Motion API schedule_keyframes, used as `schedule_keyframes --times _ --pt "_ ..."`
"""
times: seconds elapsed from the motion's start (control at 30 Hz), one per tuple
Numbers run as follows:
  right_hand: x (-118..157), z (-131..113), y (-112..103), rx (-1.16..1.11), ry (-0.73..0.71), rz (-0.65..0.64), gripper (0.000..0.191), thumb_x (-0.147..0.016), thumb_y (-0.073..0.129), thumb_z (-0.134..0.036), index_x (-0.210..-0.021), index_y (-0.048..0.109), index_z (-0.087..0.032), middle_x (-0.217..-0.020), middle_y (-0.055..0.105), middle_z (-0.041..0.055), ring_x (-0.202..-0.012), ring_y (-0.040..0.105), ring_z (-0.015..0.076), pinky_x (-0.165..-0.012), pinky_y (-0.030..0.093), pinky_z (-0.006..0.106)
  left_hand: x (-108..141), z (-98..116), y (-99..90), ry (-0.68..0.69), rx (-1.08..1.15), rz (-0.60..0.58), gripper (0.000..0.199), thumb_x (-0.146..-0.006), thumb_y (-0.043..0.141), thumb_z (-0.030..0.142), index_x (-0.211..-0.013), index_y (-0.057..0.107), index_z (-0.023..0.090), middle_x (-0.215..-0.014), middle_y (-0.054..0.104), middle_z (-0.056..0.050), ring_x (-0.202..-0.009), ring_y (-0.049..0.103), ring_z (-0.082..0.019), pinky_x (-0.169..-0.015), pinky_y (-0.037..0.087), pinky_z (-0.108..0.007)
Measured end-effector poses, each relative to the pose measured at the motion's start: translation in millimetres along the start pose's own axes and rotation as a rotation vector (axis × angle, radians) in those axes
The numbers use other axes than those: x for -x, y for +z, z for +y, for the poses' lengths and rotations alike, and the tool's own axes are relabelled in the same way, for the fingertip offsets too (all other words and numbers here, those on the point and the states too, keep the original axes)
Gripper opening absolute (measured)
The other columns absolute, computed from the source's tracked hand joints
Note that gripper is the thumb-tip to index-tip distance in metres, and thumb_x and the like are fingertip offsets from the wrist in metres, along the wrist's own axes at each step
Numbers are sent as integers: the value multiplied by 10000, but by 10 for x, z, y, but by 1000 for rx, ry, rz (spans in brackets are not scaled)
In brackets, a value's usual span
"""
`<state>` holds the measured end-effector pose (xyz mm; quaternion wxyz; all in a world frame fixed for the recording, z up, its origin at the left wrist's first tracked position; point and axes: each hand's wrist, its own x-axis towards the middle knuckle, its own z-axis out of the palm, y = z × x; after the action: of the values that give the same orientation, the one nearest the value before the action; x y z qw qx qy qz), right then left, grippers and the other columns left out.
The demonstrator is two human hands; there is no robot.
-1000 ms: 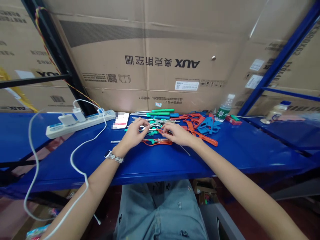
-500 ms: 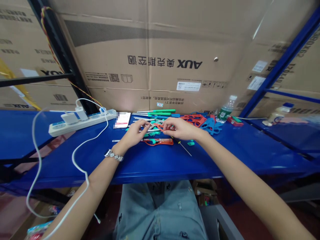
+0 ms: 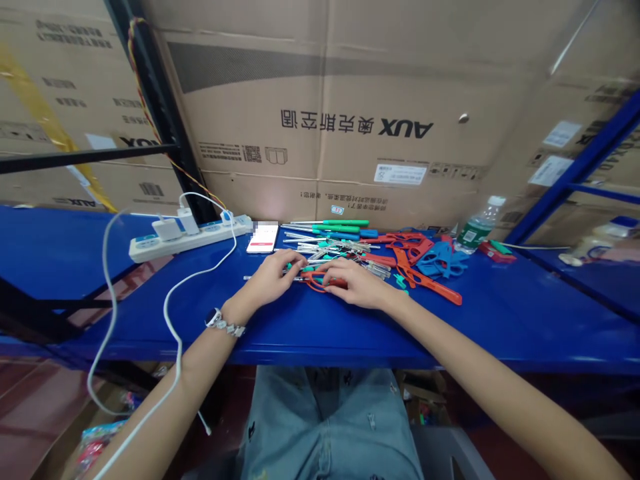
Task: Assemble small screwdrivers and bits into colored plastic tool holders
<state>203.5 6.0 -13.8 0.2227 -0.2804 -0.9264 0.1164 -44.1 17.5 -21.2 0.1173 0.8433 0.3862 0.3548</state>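
Note:
An orange stick-lighter housing with green parts and a metal tube lies low over the table between my hands. My left hand is closed at its tube end, thumb and fingers bent around it; the tube's tip sticks out past the hand. My right hand has its fingers curled on the orange handle end, hiding much of it. Just behind my hands is a pile of metal lighter tubes with small green pieces. An orange housing half lies right of my right hand.
Green-handled screwdrivers lie at the back. Blue housings and more orange housings are heaped to the right, near a water bottle. A phone and a power strip with a trailing white cable stand left.
Both hands have come from the pile down to the lighter housing nearer the table's front. An orange housing half now lies to the right. The thin yellow-handled screwdriver is out of sight. The view has shifted left.

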Motion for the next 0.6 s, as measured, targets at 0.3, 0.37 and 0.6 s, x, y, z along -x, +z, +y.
schedule_keyframes --times 0.3,0.37,0.6 --pt "-2 31 11 -3 10 7 82 -942 660 -168 -933 729 -212 -1304 698 71 -1157 582 254 -1057 421 494 48 -2 44 -6 -16 -29 276 -990 487 356 -945 710 201 -964 730 -77 -960 651 -246 -880 509 -400" --pt "-2 38 18 -4 3 6 76 -941 668 -178 -935 734 -214 -1305 701 69 -1148 588 250 -1054 419 492 61 3 41 7 -24 -37 280 -978 520 393 -950 726 204 -974 725 -77 -981 649 -255 -894 504 -408" --pt "-14 84 74 -70 44 3 37 -921 694 -202 -895 708 -225 -1216 736 48 -1140 613 247 -1023 439 457 99 -25 17 6 -71 -67 329 -1000 520 452 -1004 749 214 -1000 723 -75 -985 642 -256 -919 504 -427"
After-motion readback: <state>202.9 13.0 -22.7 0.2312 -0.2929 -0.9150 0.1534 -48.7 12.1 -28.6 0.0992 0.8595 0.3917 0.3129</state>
